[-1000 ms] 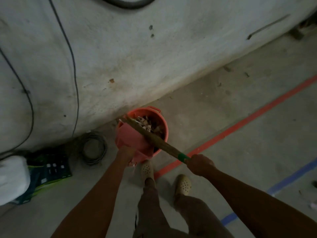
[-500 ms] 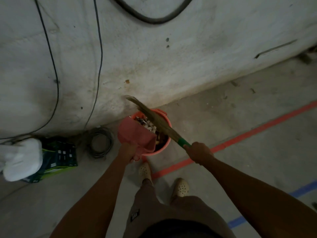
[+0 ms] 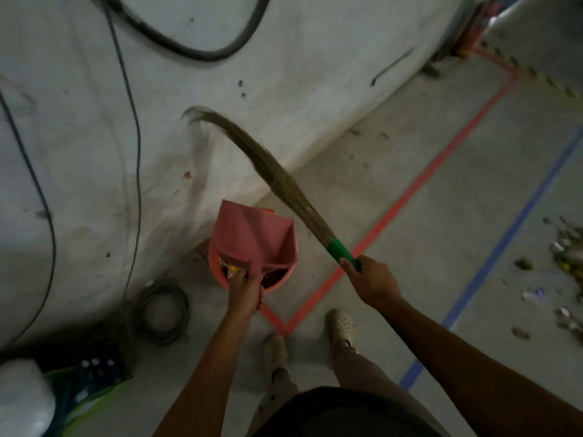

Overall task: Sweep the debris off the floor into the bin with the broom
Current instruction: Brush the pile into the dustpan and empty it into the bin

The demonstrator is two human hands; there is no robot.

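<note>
Gripping one broom at its green collar, right hand fingers curled tight, bristles raised toward the wall, and clasping in the left hand one pink dustpan, tipped over one red bin beside that wall, with one debris pile on the floor well apart at right.

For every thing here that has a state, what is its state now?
Orange round bin: upright, debris inside.
Pink plastic dustpan: tipped over bin, left hand holds it.
Brown grass broom with green grip: raised, right hand grips it.
Loose debris on floor: unswept.
</note>
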